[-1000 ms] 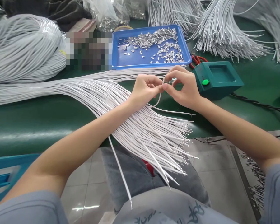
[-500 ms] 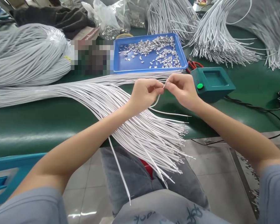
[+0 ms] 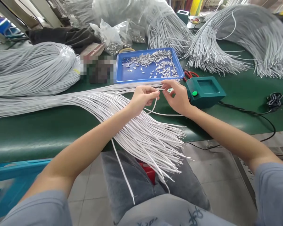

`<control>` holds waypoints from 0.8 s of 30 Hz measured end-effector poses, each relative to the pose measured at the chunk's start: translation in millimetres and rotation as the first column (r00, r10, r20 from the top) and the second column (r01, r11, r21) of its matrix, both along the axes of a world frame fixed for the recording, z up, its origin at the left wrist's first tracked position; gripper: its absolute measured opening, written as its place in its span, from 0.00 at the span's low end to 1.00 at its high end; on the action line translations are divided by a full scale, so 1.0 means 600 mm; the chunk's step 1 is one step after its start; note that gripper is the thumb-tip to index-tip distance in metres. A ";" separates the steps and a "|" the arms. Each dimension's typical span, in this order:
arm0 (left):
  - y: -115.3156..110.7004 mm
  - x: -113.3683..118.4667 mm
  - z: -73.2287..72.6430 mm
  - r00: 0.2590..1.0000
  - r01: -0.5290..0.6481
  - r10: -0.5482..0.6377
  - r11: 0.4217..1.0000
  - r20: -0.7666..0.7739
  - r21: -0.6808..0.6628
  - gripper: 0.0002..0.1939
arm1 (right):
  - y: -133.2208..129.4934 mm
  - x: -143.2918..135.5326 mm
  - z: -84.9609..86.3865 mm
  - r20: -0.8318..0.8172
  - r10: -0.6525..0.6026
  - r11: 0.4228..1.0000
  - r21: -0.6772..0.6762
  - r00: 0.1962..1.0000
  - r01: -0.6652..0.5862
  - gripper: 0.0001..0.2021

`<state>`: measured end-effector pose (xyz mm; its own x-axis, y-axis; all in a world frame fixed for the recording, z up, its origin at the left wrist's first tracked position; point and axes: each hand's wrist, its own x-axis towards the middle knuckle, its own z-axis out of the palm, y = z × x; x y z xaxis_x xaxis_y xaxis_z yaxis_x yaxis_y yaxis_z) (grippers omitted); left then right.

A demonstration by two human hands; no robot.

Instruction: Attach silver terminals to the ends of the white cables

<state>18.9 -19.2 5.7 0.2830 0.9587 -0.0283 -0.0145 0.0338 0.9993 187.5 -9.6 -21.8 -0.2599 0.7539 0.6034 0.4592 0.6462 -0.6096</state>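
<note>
My left hand (image 3: 143,98) pinches a single white wire (image 3: 153,107) near its end, and the wire's tip points up out of the fingers. Just to the right, my right hand (image 3: 176,95) has its thumb and fingertips apart, close to that tip, with no thing visible in them. Beneath my left forearm a large bundle of white wires (image 3: 141,131) fans out over the table's front edge, with stripped or metal-tipped ends. One loose wire (image 3: 123,172) hangs down at the front. A blue tray (image 3: 127,75) holding many small metal terminals (image 3: 153,58) lies beyond my hands.
Right of my right hand stands a green box (image 3: 205,91) with a lit green button. A black cable (image 3: 245,108) runs from it across the green table (image 3: 49,135). Thick grey wire bundles (image 3: 33,69) lie left and at the back. A blue stool (image 3: 19,179) stands lower left.
My right thumb and fingers have come apart and off the wire's end. My left hand still pinches the wire. The view has tilted up, showing more of the back.
</note>
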 end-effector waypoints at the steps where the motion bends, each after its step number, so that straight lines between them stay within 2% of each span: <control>1: 0.001 0.000 0.000 1.000 0.014 -0.013 0.999 0.027 -0.052 0.04 | 0.001 0.002 -0.002 0.073 0.003 0.998 0.063 0.997 -0.008 0.14; 4: 0.006 -0.001 -0.003 0.998 0.047 -0.041 0.993 0.057 -0.111 0.04 | 0.003 0.007 -0.003 0.213 0.018 0.985 0.166 0.977 -0.054 0.13; 9: 0.008 -0.002 -0.005 0.994 0.081 -0.067 0.982 0.088 -0.170 0.04 | 0.008 0.011 0.004 0.329 0.016 0.983 0.165 0.944 -0.074 0.09; 14: 0.011 -0.005 -0.002 0.987 0.127 -0.101 0.964 0.122 -0.233 0.05 | 0.011 0.016 0.012 0.378 -0.028 0.984 0.171 0.925 -0.041 0.10; 19: 0.013 -0.004 -0.003 0.983 0.161 -0.130 0.949 0.129 -0.271 0.06 | 0.001 0.011 0.020 0.343 -0.069 0.989 0.148 0.937 0.018 0.11; 21: 0.009 -0.002 -0.007 0.990 0.137 -0.138 0.976 0.007 -0.167 0.06 | -0.004 0.005 0.020 0.243 -0.055 0.998 0.050 0.969 0.044 0.08; 23: 0.003 0.000 -0.013 0.980 0.057 -0.038 0.994 -0.196 0.093 0.05 | -0.009 -0.003 0.023 0.051 -0.009 0.986 -0.166 0.999 0.017 0.07; 24: 0.001 0.001 -0.017 0.958 0.024 0.053 0.965 -0.282 0.263 0.04 | -0.013 -0.007 0.025 -0.066 0.019 0.950 -0.308 0.998 -0.039 0.07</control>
